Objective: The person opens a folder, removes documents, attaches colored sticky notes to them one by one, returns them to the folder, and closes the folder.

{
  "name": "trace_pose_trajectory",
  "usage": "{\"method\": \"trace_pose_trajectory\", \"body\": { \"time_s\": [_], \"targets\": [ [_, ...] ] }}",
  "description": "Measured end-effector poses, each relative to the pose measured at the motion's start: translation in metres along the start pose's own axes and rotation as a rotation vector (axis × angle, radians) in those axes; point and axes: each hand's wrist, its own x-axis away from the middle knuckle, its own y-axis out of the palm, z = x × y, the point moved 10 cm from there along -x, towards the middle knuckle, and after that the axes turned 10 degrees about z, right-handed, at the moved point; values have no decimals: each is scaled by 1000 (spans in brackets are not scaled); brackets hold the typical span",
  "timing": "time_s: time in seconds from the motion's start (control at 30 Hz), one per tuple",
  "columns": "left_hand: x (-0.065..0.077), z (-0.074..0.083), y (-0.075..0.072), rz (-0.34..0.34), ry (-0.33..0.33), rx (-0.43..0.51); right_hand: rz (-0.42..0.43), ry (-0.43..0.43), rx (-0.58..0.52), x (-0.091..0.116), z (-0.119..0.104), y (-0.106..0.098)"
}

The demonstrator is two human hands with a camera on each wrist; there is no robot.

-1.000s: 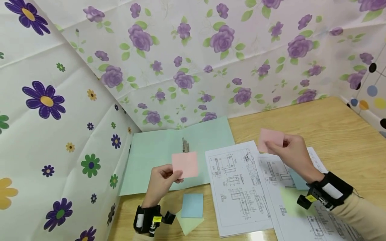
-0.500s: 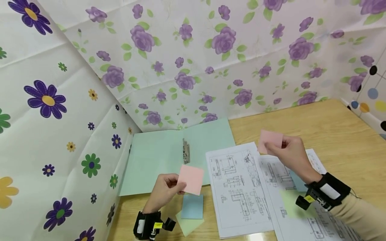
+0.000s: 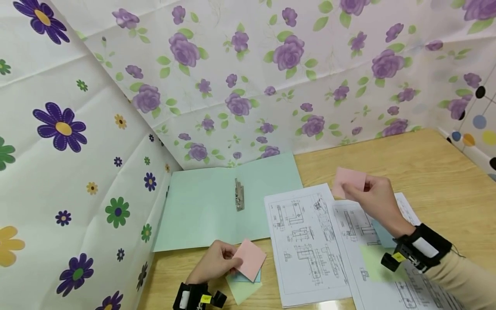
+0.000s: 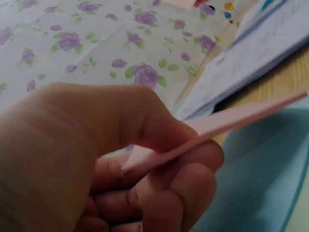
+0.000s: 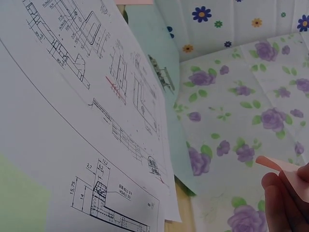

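My left hand [image 3: 215, 261] pinches a pink sticky note pad [image 3: 251, 260] between thumb and fingers. In the left wrist view the pad [image 4: 241, 118] is edge-on and shows some thickness. Low over the table, it overlaps a blue sticky pad [image 3: 243, 279], which lies on a pale green one [image 3: 245, 293]. Farther right, my right hand [image 3: 373, 196] holds another pink sticky note [image 3: 348, 177] by its right side, raised above the top edge of the drawing sheets. The right wrist view catches that note [image 5: 294, 176] only partly, with one end curling.
A mint-green folder [image 3: 193, 206] lies spread at the back with a metal clip [image 3: 239, 196] along its fold. Beside it are printed technical drawings [image 3: 310, 280] in two overlapping stacks. The right stack carries a blue note [image 3: 381, 234] and a green note [image 3: 377, 262]. Floral sheets [image 3: 263, 73] wall the table.
My left hand has come down toward the front with the pink pad, from over the folder to over the blue pad, turning it clockwise. The right hand has hardly moved.
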Motion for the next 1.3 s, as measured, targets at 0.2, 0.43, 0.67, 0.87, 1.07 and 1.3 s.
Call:
{"method": "trace_pose_trajectory", "body": {
  "time_s": [0.2, 0.43, 0.67, 0.87, 1.07, 1.3],
  "targets": [
    [-14, -62, -3, -22, -84, -4, -11, -3, -7, 1, 1, 2],
    [9, -8, -2, 23, -123, -104, -14, -4, -9, 3, 0, 2],
    [13, 3, -6, 84, -141, -235, -14, 6, 5, 3, -2, 1],
    [9, 6, -6, 96, -105, -275, -28, 17, -7, 4, -1, 2],
    [4, 17, -12, 192, -81, -275, -25, -17, -10, 3, -4, 3],
    [1, 29, -18, 297, -33, -231, 9, -168, -19, 4, -20, 1]
  ]
}}
